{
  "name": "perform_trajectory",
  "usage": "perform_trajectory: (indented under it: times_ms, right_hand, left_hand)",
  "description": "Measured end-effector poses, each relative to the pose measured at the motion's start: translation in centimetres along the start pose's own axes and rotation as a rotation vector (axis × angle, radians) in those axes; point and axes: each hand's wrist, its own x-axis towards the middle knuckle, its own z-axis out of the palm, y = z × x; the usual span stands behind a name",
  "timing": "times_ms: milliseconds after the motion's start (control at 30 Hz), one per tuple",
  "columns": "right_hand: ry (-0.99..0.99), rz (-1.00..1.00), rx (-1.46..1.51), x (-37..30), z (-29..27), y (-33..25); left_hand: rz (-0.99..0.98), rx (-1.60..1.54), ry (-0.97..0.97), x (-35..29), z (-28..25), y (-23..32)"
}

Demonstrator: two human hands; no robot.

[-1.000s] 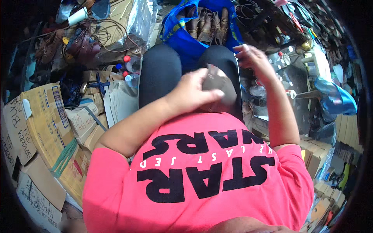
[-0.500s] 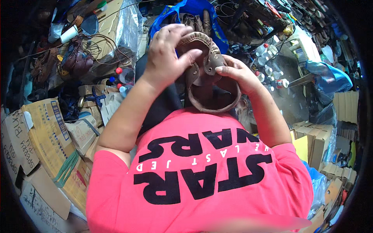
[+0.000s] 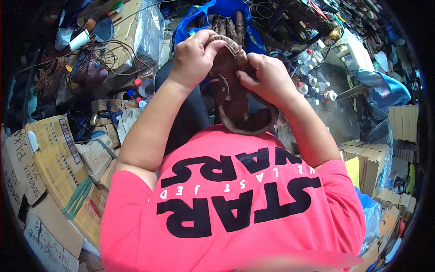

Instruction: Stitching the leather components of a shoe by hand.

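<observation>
A brown leather shoe upper (image 3: 231,97) with a stitched, puckered toe edge and metal eyelets lies over my lap, its open heel end against my pink shirt. My left hand (image 3: 192,56) pinches the far toe edge on the left, thumb on top. On the opposite side my right hand (image 3: 267,79) grips the edge around the eyelet flap, its thumb inside and fingers curled outside. That flap is mostly hidden by the right hand. Whether a sole is attached underneath cannot be seen.
Beyond my hands stands a blue bag (image 3: 253,34) holding more brown leather pieces. Plastic bottles (image 3: 312,77) cluster to the right. Cardboard boxes (image 3: 50,154) are stacked at the left, near dark red leather uppers (image 3: 90,70). A blue plastic sheet (image 3: 385,90) hangs far right.
My left hand has closed from a raised, spread pose onto the toe edge. My right hand has slid farther up and inward, and the right eyelet flap is now covered and folded.
</observation>
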Motion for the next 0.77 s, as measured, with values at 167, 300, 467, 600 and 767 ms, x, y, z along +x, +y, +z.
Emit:
perform_trajectory:
  times_ms: [167, 300, 467, 600, 767]
  right_hand:
    - [-0.095, 0.283, 0.408, -1.4, -0.8, 1.0]
    - [-0.223, 0.281, 0.948, -3.4, -0.7, 4.2]
    - [0.156, 0.417, 0.913, -9.3, -4.9, 12.8]
    - [0.464, 0.756, 1.007, -17.6, -5.5, 18.1]
    - [0.642, 1.183, 0.993, -29.8, 0.3, 25.4]
  left_hand:
    - [0.048, -0.043, 0.040, 0.3, 1.0, 1.1]
    - [0.177, -0.054, -0.048, 1.5, 2.3, 1.7]
    - [0.043, 0.078, -0.273, 2.1, 0.8, -0.2]
    - [-0.068, 0.322, -0.437, 1.5, -1.8, -9.7]
    - [-0.316, 0.497, -0.622, -0.2, -4.4, -18.3]
